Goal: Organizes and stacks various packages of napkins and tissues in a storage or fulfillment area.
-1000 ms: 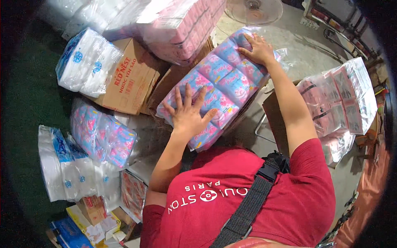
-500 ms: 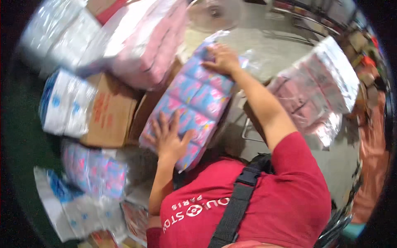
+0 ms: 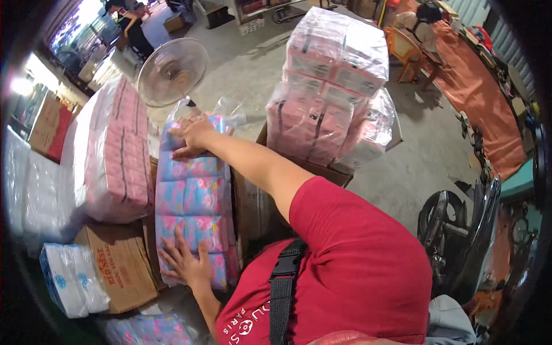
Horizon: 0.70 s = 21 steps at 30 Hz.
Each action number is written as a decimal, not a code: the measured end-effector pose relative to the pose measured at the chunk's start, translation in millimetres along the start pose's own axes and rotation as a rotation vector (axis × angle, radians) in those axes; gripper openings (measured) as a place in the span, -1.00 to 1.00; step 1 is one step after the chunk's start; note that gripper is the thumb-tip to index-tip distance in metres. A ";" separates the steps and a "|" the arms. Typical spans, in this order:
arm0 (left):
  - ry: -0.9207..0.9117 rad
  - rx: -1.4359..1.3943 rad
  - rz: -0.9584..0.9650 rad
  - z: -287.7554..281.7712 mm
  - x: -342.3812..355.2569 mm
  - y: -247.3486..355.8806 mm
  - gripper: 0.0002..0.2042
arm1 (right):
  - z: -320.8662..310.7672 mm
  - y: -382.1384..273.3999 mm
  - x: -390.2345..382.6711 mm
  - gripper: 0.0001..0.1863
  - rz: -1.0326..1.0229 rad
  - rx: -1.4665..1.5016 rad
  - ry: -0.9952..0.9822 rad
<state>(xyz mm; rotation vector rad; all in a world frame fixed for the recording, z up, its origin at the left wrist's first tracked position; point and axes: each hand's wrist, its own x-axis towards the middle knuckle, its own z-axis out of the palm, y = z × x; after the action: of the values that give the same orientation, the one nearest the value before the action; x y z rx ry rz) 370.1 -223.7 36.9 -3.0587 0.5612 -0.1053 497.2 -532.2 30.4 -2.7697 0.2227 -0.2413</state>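
A long clear bag of blue-and-pink flowered soft packs [image 3: 192,195] lies in an opened cardboard box in the middle of the view. My right hand [image 3: 192,136] rests on its far part, fingers spread. On its near part lies my left hand [image 3: 187,264], also with fingers apart. To the left are a tall bundle of pink packs [image 3: 119,146], a brown carton [image 3: 126,264] and wrapped white packs [image 3: 72,279]. Beyond my right arm stand stacked bundles of pink packs [image 3: 328,86] in clear wrap.
A standing fan [image 3: 171,75] is just beyond the bag. Two people [image 3: 135,31] [image 3: 422,34] are farther back, one by an orange chair [image 3: 401,46]. At the right are dark motorbike parts [image 3: 457,241] and an orange tarpaulin [image 3: 477,115].
My view has swung up and rightward, bringing in more floor, the people and the motorbike. The flowered bag now runs more straight away from me, with both hands still on it.
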 end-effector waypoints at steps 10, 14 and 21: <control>-0.039 0.005 -0.025 -0.2 -0.3 0.0 -0.32 | 1.9 -1.4 -2.8 -0.03 0.012 -0.026 -0.038; -0.030 0.025 -0.022 1.1 1.0 0.8 -0.32 | 2.7 1.3 -0.7 -0.04 0.013 -0.035 -0.036; 0.011 0.055 0.002 5.6 -0.7 -0.8 -0.32 | 3.2 0.3 -0.1 -0.08 0.014 -0.016 0.008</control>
<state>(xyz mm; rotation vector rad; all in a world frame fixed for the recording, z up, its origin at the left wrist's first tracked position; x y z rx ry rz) 370.2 -222.5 31.2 -3.0060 0.5526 -0.1355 497.6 -531.4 27.4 -2.7824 0.2477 -0.2486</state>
